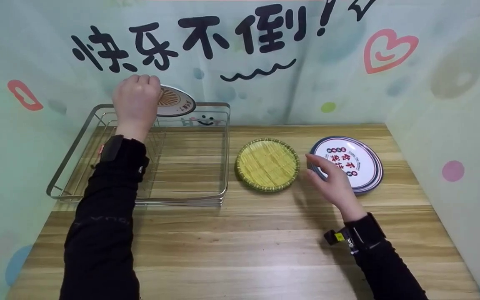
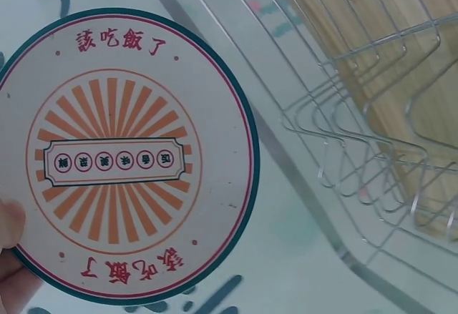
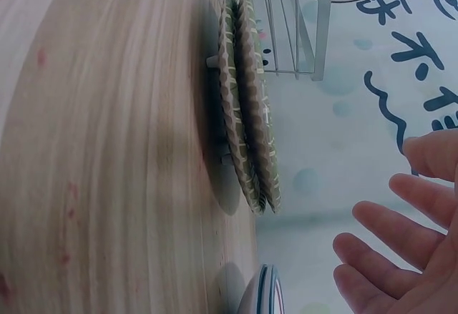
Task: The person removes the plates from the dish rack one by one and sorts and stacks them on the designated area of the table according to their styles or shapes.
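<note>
My left hand (image 1: 136, 98) pinches the edge of a round plate (image 1: 176, 101) over the back of a wire basket (image 1: 226, 166). In the left wrist view the plate (image 2: 114, 106) shows an orange sunburst, red characters and a dark green rim, with the thumb on its printed face. My right hand (image 1: 333, 181) holds nothing; its fingers are loosely spread just left of and above a stack of white plates (image 1: 365, 156) with blue rims. In the right wrist view this hand (image 3: 408, 242) has its fingers apart in the air.
Between the basket and the white plates lie round woven trays (image 1: 268, 164); from the side two woven trays (image 3: 247, 106) show, one on the other. All stand on a wooden table (image 1: 240, 250). A printed backdrop (image 1: 265, 100) rises right behind the table.
</note>
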Demonstrator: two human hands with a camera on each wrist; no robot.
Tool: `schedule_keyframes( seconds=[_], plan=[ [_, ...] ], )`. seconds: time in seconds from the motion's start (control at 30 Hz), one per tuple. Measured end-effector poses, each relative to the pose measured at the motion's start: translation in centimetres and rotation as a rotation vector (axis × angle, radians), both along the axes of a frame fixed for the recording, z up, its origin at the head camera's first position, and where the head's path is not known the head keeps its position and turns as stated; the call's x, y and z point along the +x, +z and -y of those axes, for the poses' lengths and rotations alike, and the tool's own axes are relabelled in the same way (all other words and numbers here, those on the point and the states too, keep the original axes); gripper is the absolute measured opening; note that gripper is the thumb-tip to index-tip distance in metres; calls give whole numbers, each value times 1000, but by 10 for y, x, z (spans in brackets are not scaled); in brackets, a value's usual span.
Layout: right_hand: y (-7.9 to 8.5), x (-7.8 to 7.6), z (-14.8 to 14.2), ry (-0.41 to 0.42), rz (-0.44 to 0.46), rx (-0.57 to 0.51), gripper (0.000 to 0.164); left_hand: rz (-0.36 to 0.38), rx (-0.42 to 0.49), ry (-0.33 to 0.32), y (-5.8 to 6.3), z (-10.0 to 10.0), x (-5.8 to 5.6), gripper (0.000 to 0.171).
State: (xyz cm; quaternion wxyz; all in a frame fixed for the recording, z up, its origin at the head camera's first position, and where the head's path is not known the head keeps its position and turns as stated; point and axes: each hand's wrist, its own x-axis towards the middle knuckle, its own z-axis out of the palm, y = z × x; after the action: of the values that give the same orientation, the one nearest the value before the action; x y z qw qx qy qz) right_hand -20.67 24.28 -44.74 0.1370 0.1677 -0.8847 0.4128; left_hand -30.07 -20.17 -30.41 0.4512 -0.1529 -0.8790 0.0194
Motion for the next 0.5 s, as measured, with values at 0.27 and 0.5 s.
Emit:
schedule_keyframes(
  seconds=[0.27,0.5],
  plan=[
    [1,0,-1,-12,32,-4,46,-30,-65,-58,7,-14,11,9],
    [0,-1,-1,-15,24,-6,44,-57,-87,-118,8,-24,25,12]
  ],
)
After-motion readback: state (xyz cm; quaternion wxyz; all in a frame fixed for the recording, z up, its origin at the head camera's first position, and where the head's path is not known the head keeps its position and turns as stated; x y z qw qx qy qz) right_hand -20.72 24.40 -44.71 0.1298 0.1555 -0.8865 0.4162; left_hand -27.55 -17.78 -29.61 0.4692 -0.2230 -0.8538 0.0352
